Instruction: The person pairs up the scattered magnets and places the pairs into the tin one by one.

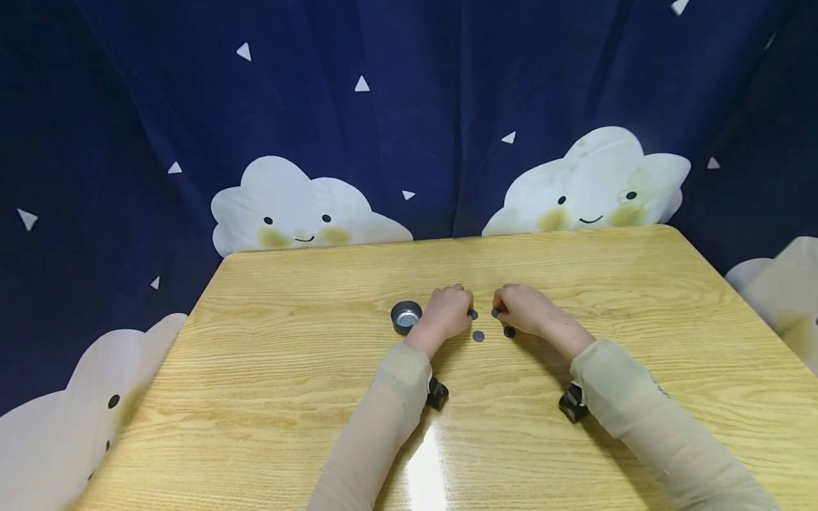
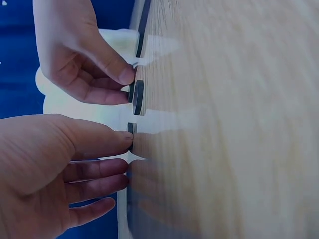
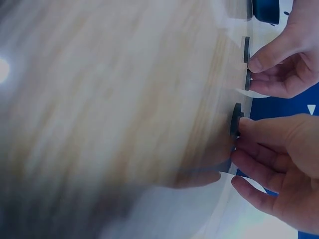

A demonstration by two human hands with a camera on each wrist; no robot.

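Observation:
Several small dark grey discs sit in the middle of the table. My left hand (image 1: 449,311) pinches one disc (image 1: 473,314) at the tabletop; its thumb presses against that disc (image 2: 130,135) in the left wrist view. Facing it, my right hand (image 1: 527,309) pinches another disc (image 1: 495,312) between thumb and fingers. A loose disc (image 1: 478,336) lies just nearer than the left fingertips. Under the right hand's near side is one more disc (image 1: 509,331), which in the right wrist view stands in front of the right thumb as a dark disc (image 3: 236,119).
A round dark container (image 1: 406,317) with a shiny inside stands directly left of the left hand. The wooden table (image 1: 287,397) reaches back to a dark blue curtain (image 1: 422,106) with white clouds. Black wrist cameras hang under both sleeves.

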